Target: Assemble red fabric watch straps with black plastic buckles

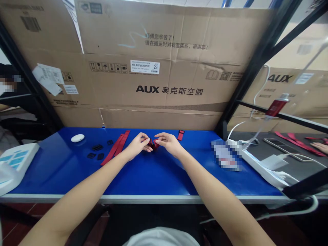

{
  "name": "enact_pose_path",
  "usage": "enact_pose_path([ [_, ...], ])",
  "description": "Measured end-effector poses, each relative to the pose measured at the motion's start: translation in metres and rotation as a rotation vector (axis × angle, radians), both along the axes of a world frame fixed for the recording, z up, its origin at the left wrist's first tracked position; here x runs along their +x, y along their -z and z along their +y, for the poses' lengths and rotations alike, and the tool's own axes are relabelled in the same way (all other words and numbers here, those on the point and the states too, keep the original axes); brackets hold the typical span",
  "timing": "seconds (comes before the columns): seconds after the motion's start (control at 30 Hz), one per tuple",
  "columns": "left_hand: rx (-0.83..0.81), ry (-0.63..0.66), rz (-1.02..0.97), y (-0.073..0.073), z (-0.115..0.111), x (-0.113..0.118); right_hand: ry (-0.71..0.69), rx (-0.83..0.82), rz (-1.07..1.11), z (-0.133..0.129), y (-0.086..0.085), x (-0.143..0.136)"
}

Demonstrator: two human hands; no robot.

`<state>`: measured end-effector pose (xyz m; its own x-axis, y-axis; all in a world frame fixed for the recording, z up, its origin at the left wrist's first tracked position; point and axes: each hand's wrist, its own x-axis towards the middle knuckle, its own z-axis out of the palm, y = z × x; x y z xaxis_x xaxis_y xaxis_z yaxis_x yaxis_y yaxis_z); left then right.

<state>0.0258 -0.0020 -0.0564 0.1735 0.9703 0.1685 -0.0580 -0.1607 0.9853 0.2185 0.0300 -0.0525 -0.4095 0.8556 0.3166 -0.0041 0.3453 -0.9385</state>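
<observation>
Above the middle of the blue table, my left hand (138, 146) and my right hand (170, 143) meet at a small red strap (155, 143), each pinching it. Dark parts show between my fingers, but I cannot make out whether they are a buckle. Left of my hands lie long red straps (116, 148), flat and partly overlapping. Several black plastic pieces (97, 147), which look like buckles, are scattered beyond those straps. A short red strap with a black buckle (181, 135) lies at the back, right of my right hand.
A cardboard sheet (166, 82) stands behind the blue table (153, 177), between black posts. At left are a white oval object (77, 138) and a white box (19, 160). A power strip (263, 167) with cables runs along the right edge. Another person's hand (320, 147) shows far right.
</observation>
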Motion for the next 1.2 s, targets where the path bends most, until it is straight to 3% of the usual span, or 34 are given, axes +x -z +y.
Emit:
enact_pose_path([
  [0.2, 0.028, -0.005, 0.036, -0.001, -0.003, 0.003, 0.053, -0.006, 0.094, 0.002, 0.006, -0.006],
  [0.47, 0.075, -0.012, 0.089, -0.001, -0.005, 0.003, -0.055, -0.002, 0.021, -0.006, 0.001, -0.004],
  [0.7, 0.074, 0.121, 0.012, -0.006, -0.010, 0.004, 0.018, -0.093, 0.177, -0.002, 0.002, -0.004],
  [0.97, 0.159, 0.088, 0.085, -0.001, -0.004, -0.001, -0.076, -0.130, 0.136, -0.005, -0.005, 0.003],
  [1.2, 0.171, 0.117, 0.199, -0.007, -0.008, -0.001, -0.116, -0.176, 0.120, -0.004, -0.006, 0.006],
])
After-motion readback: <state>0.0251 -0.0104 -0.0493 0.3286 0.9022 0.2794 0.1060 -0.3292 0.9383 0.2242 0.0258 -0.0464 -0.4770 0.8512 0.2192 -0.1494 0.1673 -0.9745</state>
